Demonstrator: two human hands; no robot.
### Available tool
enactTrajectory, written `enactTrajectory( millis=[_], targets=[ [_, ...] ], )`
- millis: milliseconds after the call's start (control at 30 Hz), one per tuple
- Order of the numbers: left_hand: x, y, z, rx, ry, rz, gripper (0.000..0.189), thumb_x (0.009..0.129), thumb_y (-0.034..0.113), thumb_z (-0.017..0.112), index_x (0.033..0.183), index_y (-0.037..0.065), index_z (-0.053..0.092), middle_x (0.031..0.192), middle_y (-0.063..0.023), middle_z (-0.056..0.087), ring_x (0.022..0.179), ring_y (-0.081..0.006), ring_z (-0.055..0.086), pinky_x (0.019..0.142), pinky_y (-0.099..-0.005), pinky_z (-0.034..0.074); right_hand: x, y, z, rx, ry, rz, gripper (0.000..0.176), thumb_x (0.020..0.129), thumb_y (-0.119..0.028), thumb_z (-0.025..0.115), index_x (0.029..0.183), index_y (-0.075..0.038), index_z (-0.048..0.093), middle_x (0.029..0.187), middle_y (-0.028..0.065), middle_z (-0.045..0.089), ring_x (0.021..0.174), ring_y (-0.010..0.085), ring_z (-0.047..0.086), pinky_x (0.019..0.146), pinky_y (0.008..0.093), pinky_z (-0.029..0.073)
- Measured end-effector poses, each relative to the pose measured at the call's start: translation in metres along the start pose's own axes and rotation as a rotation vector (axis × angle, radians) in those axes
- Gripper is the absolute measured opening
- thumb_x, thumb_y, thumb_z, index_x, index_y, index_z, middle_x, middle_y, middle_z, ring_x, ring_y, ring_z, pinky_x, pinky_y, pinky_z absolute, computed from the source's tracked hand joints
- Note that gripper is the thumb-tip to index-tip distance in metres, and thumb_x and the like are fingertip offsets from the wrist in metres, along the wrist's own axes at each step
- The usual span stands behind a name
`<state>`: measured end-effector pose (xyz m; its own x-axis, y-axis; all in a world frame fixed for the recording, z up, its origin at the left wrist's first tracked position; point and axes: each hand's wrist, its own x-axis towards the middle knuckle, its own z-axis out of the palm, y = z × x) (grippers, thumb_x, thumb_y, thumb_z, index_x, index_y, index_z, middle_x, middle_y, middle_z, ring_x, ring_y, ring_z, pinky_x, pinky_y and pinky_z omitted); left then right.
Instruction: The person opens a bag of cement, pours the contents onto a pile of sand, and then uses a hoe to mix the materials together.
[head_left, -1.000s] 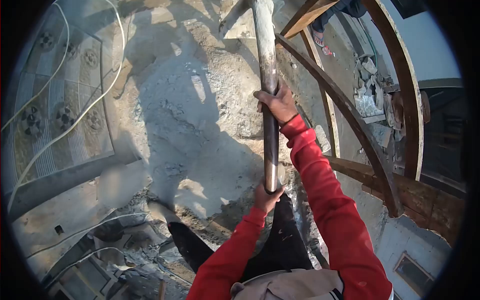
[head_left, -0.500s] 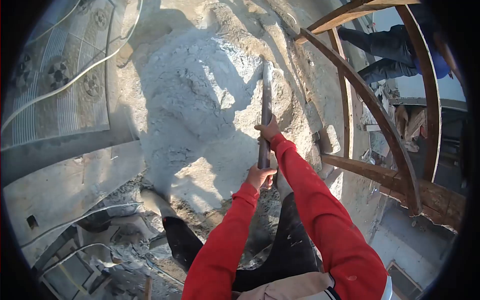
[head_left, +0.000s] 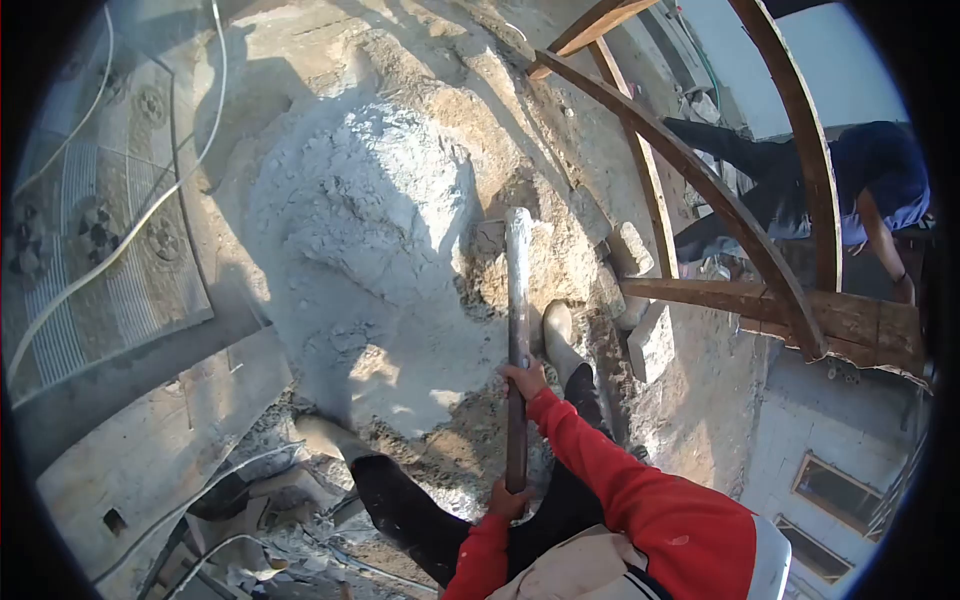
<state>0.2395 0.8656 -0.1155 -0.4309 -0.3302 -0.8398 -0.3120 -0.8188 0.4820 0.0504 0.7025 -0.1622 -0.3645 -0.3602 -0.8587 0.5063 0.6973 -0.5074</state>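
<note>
The bar (head_left: 517, 330) is down now: a second ago it stands raised, its far end out of view above the heap (head_left: 370, 230); half a second ago it is partway down. Now its far end rests on the heap's right flank, against a pale lump there, so this stroke looks landed. Both hands stay closed round the bar. The right hand (head_left: 525, 380) grips it about midway, at the heap's near edge, closer to the other hand than when the bar was up. The left hand (head_left: 506, 500) clasps the near end, further back from the heap. A boot (head_left: 560, 345) stands just right of the bar at the heap's foot, with a brick (head_left: 652, 340) beyond it. Right of the heap runs a curved wooden frame (head_left: 720, 200), and behind it a co-worker (head_left: 860, 180) in blue has come into view, bent over and well apart from the bar.
</note>
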Motion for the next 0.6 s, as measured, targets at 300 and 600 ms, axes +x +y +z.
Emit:
enactTrajectory(
  millis=[300,600],
  targets=[
    [0.069,0.113,0.072,-0.082,0.011,0.123,0.025,0.075,0.011,0.07,0.087,0.004,0.049,0.059,-0.0044,0.055,0.044,-0.0108,0.051,0.042,-0.0252,0.041,-0.007,-0.161,-0.027,-0.075,-0.166,-0.334,0.039,0.073,-0.009,0.069,0.103,0.0,0.046,0.061,0.0034,0.052,0.047,0.0118,0.053,0.042,0.0273,0.044],
    [0.171,0.224,0.08,-0.332,-0.076,0.001,0.013,0.074,0.006,0.067,0.078,0.003,0.055,0.064,-0.0063,0.057,0.048,-0.0176,0.055,0.046,-0.0289,0.044,0.143,-0.163,-0.026,-0.229,0.02,-0.301,0.071,0.068,-0.017,0.064,0.128,-0.006,0.028,0.08,0.0182,0.06,0.053,0.0256,0.062,0.048,0.0354,0.05]
  ],
)
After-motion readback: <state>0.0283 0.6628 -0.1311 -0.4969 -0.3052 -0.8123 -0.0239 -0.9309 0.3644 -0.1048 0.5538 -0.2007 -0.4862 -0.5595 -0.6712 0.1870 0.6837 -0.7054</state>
